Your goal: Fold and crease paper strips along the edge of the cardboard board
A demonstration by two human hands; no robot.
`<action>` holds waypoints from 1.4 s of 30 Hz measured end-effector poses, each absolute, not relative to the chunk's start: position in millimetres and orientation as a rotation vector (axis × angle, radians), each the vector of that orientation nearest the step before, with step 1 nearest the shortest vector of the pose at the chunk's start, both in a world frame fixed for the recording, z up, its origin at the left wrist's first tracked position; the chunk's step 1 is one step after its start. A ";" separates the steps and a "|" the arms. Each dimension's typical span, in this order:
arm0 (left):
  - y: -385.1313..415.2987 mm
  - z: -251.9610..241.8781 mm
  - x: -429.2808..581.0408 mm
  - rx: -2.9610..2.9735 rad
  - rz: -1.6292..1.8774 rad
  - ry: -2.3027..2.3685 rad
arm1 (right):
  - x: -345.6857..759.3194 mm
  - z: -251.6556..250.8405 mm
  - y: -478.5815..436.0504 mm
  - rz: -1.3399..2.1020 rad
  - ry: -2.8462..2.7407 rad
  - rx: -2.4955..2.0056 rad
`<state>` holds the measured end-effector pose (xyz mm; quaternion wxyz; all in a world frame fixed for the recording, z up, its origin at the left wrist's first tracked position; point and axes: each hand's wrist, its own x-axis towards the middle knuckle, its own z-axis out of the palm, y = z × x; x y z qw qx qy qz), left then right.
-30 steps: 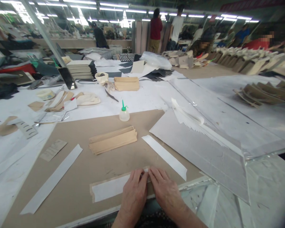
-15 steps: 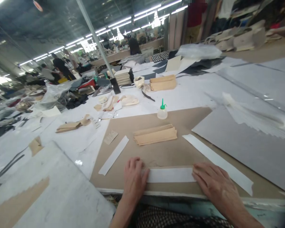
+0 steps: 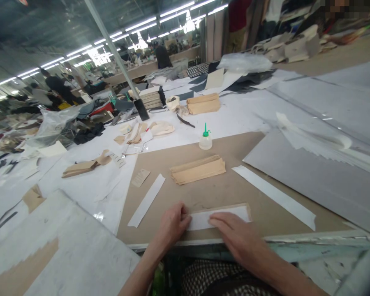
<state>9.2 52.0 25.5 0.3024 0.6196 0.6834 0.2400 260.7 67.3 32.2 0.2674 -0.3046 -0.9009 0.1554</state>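
Observation:
A white strip (image 3: pixel 200 220) lies near the board's front edge, over a tan strip (image 3: pixel 249 210) that shows along its far side and right end. At the left end, my left hand (image 3: pixel 174 224) is closed, fingers curled and thumb against the strip. My right hand (image 3: pixel 239 236) rests on the strip's middle, its fingers stretched out and lying flat. Beyond both hands is a stack of tan strips (image 3: pixel 199 170). Two more white strips lie apart, a shorter strip (image 3: pixel 147 201) on the left and a longer strip (image 3: pixel 274 196) on the right.
A brown board (image 3: pixel 212 197) covers the table in front of me. On it stand a green-tipped squeeze bottle (image 3: pixel 205 140) and, further left, a small marked card (image 3: pixel 141 177). A large grey sheet (image 3: pixel 320 176) overlaps the right side. A metal post (image 3: pixel 117 57) rises behind.
My right hand has moved left from the strip's right end to its middle. My left hand has curled at the left end. The strip's right end now lies uncovered, slightly tilted. The view has shifted.

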 end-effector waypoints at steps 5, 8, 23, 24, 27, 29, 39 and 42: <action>45.4 18.4 -1.6 1.403 0.767 1.732 | 211.7 13.7 58.2 0.623 -2.529 -0.680; 31.4 17.1 -8.9 1.303 0.826 1.605 | 206.2 4.8 62.1 0.673 -2.538 -0.743; 8.2 -3.9 -0.9 1.639 0.993 1.980 | 219.8 15.2 81.1 0.759 -2.576 -0.488; 5.6 -2.7 -0.4 1.657 0.984 2.005 | 219.8 16.3 83.1 0.751 -2.585 -0.466; -1.3 0.4 0.0 1.744 0.894 2.002 | 218.0 17.9 86.6 0.726 -2.603 -0.450; -4.0 1.1 -0.1 1.801 0.847 1.988 | 216.5 17.8 87.2 0.714 -2.627 -0.455; -14.9 -0.5 3.7 1.985 0.945 1.943 | 216.7 16.4 84.3 0.691 -2.679 -0.480; -18.6 -1.5 4.4 2.049 0.976 1.936 | 215.8 16.9 85.1 0.695 -2.661 -0.468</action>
